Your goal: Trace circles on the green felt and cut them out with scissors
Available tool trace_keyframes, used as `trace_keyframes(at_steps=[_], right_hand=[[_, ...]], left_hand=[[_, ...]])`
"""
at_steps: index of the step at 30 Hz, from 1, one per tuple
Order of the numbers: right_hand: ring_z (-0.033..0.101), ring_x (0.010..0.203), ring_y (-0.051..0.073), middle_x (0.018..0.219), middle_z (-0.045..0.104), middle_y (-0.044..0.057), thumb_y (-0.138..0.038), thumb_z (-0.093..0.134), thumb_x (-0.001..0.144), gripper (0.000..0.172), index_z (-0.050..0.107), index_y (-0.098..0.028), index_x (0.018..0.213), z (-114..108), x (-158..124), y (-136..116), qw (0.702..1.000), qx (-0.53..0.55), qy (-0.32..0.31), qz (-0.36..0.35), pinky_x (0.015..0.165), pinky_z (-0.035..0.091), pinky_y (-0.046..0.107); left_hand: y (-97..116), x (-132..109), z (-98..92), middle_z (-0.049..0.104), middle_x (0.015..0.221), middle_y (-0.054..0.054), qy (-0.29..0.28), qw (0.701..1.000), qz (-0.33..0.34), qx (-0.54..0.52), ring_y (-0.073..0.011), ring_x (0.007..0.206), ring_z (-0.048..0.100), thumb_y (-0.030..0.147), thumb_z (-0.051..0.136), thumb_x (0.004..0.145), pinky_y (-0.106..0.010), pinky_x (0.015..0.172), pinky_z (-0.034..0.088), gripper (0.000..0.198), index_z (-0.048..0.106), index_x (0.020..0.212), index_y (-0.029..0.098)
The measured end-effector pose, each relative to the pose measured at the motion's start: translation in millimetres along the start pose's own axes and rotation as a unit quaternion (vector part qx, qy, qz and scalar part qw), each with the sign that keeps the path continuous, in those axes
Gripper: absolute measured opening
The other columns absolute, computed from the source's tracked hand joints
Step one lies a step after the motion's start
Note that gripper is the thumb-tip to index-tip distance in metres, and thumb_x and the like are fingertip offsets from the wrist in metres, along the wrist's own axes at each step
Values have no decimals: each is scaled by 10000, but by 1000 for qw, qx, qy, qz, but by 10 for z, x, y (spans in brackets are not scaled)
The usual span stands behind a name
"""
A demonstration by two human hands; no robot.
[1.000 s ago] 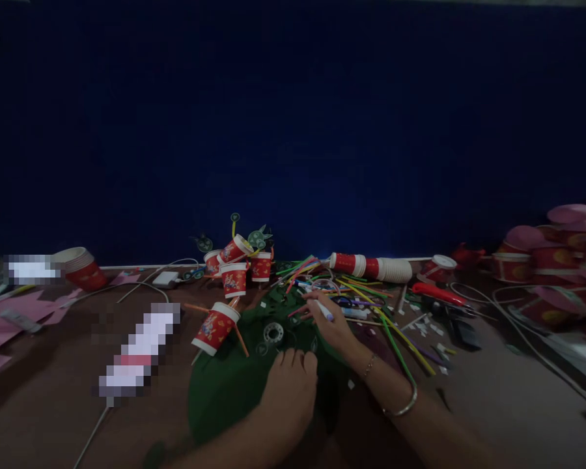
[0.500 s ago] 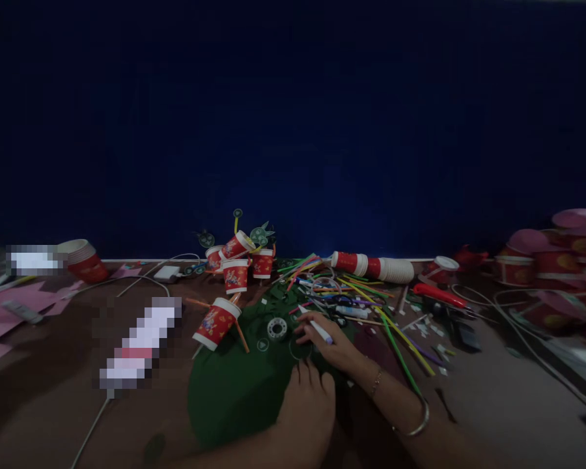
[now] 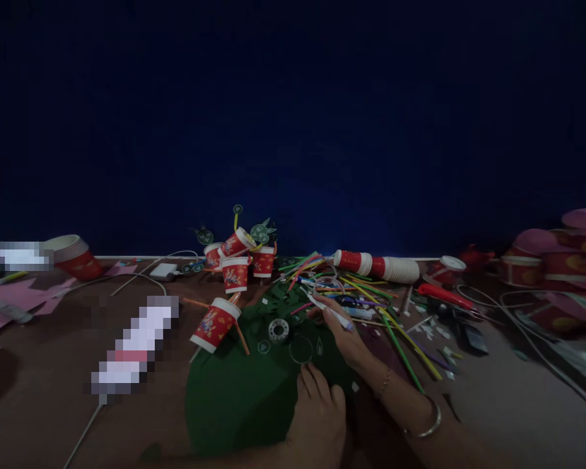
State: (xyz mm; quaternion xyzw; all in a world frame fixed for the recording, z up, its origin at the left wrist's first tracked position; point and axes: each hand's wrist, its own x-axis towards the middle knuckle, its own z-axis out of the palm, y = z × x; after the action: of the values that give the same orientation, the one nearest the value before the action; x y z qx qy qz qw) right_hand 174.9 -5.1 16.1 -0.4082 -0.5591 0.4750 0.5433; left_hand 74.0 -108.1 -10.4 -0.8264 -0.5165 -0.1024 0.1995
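A round sheet of dark green paper (image 3: 234, 391) lies in front of me, carrying a drawn circle, a pointed leaf-like outline and a small circle with a heart. My left hand (image 3: 317, 407) rests flat on it just below the drawn circle, fingers stretched out. To the upper right, my right hand (image 3: 342, 332) grips a white marker (image 3: 340, 318) with a purple end, its tip directed up and left. Left of the circle sits a white ring (image 3: 278, 330). Red paper cups (image 3: 217, 324) joined with straws stand at the sheet's upper left.
Coloured straws (image 3: 356, 286) and white paper scraps are strewn beyond my right hand. Stacked paper cups (image 3: 395, 268) lie behind them, near a red-handled tool (image 3: 444, 295). Cups with pink discs (image 3: 537, 241) stand far right. A blurred-out object (image 3: 137, 345) with a cable lies left.
My right hand with the marker has moved up and right, uncovering the drawn circle and leaf-like outline. My left hand has shifted slightly right, partly with the whole view.
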Motion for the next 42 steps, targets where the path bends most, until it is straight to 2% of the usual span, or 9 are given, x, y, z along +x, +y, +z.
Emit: trace_keyframes(at_steps=[3, 6, 8, 11, 15, 20, 24, 35, 42], right_hand=[[552, 696, 161, 706, 607, 14, -485, 500, 827, 344, 663, -198, 923, -36, 27, 42, 999, 16, 33, 31, 674, 432, 280], [454, 506, 121, 488, 490, -20, -475, 543, 792, 346, 667, -165, 700, -52, 39, 69, 995, 39, 52, 72, 538, 375, 254], [436, 476, 116, 465, 484, -25, -471, 559, 776, 332, 671, -160, 745, -50, 36, 57, 993, 57, 46, 91, 500, 349, 248], [523, 588, 144, 606, 603, 13, -480, 563, 774, 337, 670, -171, 854, -40, 20, 22, 994, 57, 22, 91, 536, 380, 248], [534, 573, 138, 584, 601, 5, -489, 597, 740, 322, 643, -170, 747, -27, 4, 8, 995, 28, 0, 95, 539, 392, 247], [527, 511, 118, 545, 584, -26, -375, 656, 668, 219, 547, -185, 676, -12, 16, 4, 992, 11, 0, 126, 485, 366, 221], [529, 524, 118, 565, 607, -15, -344, 618, 690, 192, 521, -185, 643, -7, 22, 17, 993, -11, -6, 118, 493, 370, 221], [468, 436, 105, 456, 542, -38, -416, 621, 705, 293, 466, -200, 581, -16, 3, 4, 992, -8, 14, 129, 446, 334, 222], [499, 450, 112, 487, 591, -29, -342, 657, 667, 238, 482, -202, 590, 23, -21, 10, 992, -64, -58, 97, 455, 347, 217]], left_hand=[[33, -25, 10, 669, 976, -243, 17, 1000, 13, -11, -355, 921, 637, 205, 615, 691, -474, 725, 511, 110, 565, 660, 111], [27, -21, 4, 662, 958, -277, 25, 999, 16, -18, -376, 914, 635, 212, 623, 681, -472, 704, 516, 126, 563, 655, 104], [16, -13, 5, 656, 961, -287, 24, 999, 16, -22, -383, 923, 630, 216, 621, 684, -471, 702, 517, 130, 570, 664, 98], [6, -7, 8, 662, 980, -260, 19, 999, 17, -25, -364, 938, 628, 219, 611, 699, -464, 708, 519, 122, 585, 687, 100], [4, -11, -2, 665, 982, -247, 17, 999, 18, -25, -360, 949, 624, 235, 612, 700, -466, 714, 517, 133, 595, 688, 103], [18, -21, -9, 663, 989, -251, 15, 1000, 19, -14, -366, 956, 619, 223, 619, 686, -496, 742, 502, 122, 593, 679, 104], [28, -19, -2, 660, 994, -254, 13, 1000, 17, -9, -366, 955, 617, 229, 622, 689, -494, 735, 501, 132, 591, 680, 101], [34, -24, -22, 659, 1010, -240, -13, 1000, 25, -7, -357, 969, 611, 225, 595, 726, -503, 758, 491, 124, 604, 719, 101], [35, -28, -21, 649, 1024, -250, -22, 999, 21, -12, -350, 986, 603, 198, 572, 739, -502, 776, 484, 105, 601, 736, 97]])
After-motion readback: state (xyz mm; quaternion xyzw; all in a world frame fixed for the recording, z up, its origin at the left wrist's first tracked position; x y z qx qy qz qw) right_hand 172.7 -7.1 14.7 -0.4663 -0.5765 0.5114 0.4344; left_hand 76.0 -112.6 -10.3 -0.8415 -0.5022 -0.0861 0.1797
